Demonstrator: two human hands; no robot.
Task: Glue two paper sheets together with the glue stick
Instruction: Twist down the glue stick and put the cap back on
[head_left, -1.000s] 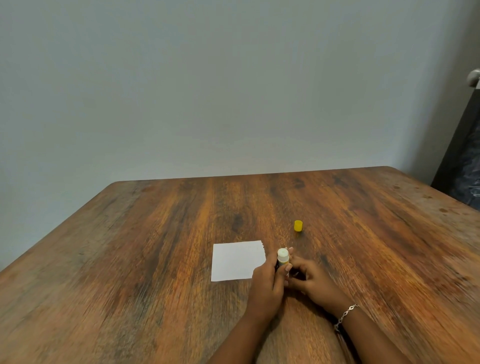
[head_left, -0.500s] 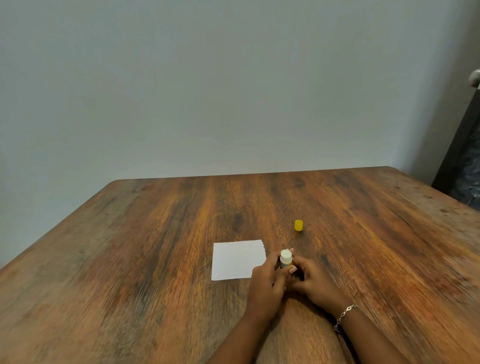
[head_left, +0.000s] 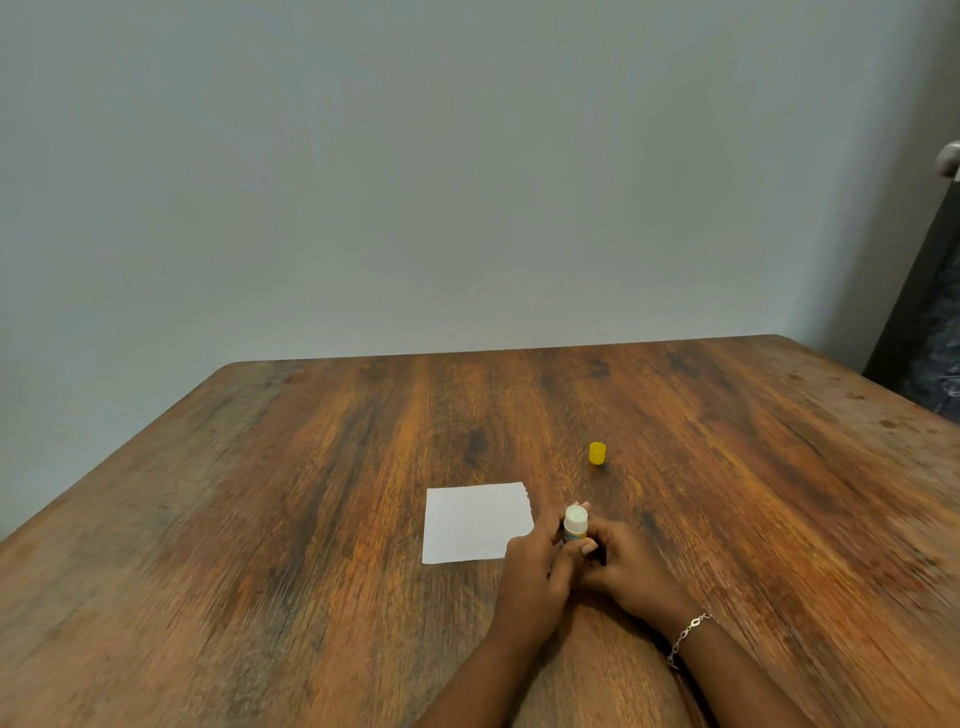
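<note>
Glue stick (head_left: 575, 526) between both hands (head_left: 576, 564)

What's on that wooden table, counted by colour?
White: 1, the square white paper, possibly stacked sheets
Yellow: 1, the small yellow plastic cap
White-tipped: 1, the uncapped glue stick, held by left hand and right hand
Total: 3

Single head view, worn on the person, looking forward and down across the wooden table (head_left: 311, 519). Near edge sits at frame bottom, grey wall (head_left: 415, 182) fills the far upper half. No second view to overlap.
</note>
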